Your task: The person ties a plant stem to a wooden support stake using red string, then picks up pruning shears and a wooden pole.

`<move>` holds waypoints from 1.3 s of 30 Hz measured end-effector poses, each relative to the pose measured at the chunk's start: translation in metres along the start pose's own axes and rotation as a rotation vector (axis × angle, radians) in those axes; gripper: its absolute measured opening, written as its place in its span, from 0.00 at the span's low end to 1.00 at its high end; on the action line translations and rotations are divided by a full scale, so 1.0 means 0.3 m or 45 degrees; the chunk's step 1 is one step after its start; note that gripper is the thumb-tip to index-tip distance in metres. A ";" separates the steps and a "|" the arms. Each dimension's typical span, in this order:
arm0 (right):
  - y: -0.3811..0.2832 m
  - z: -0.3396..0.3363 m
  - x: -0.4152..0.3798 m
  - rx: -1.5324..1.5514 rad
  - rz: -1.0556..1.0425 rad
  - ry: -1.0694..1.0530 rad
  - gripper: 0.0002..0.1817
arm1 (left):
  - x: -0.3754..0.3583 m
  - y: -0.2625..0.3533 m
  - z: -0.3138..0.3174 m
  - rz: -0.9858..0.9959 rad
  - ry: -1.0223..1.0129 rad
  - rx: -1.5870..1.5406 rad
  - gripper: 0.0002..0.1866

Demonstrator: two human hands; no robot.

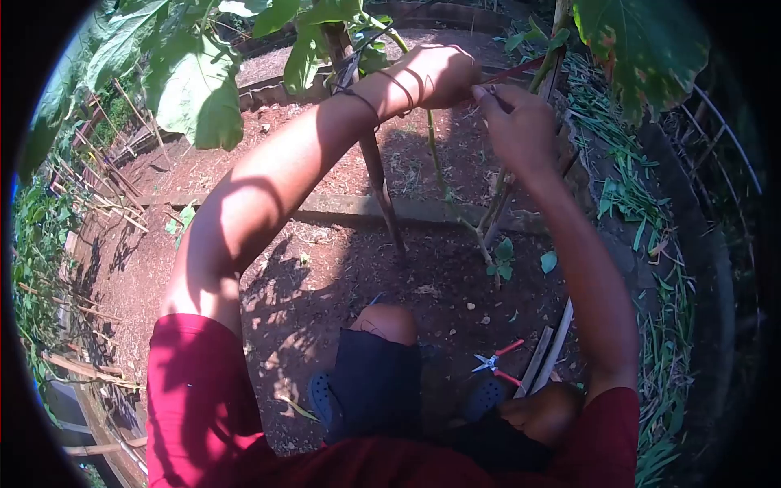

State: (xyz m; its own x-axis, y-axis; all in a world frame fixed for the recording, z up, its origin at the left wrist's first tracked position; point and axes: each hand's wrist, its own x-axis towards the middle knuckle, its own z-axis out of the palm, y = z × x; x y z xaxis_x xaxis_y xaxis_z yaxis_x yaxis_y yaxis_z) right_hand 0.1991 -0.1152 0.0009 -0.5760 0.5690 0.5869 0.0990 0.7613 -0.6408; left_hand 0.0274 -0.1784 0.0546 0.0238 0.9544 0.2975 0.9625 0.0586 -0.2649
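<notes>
My left hand (447, 75) is closed at the top centre, its knuckles toward me, with dark cord loops (362, 106) around the wrist. A thin red strip (514, 71) runs from beside its fingers to the plant stem and stake (556, 57) on the right. Just below the strip, my right hand (522, 130) is closed in a pinch, thumb near the left fingers. Both hands appear to grip the strip, though its ends are hidden by the fingers. Large green leaves (195, 89) hang at the upper left, and a browned leaf (647, 53) at the upper right.
Pruning shears (498, 363) with red handles lie spread on the soil beside wooden sticks (543, 358). A second stake (378, 175) leans behind my left forearm. Cut green leaves (630, 195) line the right edge; a low border (325, 207) crosses the bed.
</notes>
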 end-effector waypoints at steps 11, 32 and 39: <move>0.014 0.052 0.081 -0.426 -0.225 0.168 0.12 | -0.067 0.011 0.009 -0.103 0.140 -0.041 0.13; 0.194 0.041 0.318 -0.279 -0.048 -0.371 0.21 | -0.042 -0.028 -0.002 0.069 0.246 0.143 0.07; 0.112 0.044 0.310 0.051 0.309 -0.265 0.13 | -0.069 0.006 -0.014 -0.052 0.256 0.046 0.10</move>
State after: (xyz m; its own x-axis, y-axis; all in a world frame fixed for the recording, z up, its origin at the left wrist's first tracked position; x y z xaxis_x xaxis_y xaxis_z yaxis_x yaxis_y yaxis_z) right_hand 0.1380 -0.0407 0.0272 -0.6938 0.6532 0.3032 0.2242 0.5960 -0.7710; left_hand 0.0296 -0.1991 0.0518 0.0417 0.8735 0.4851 0.9536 0.1100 -0.2801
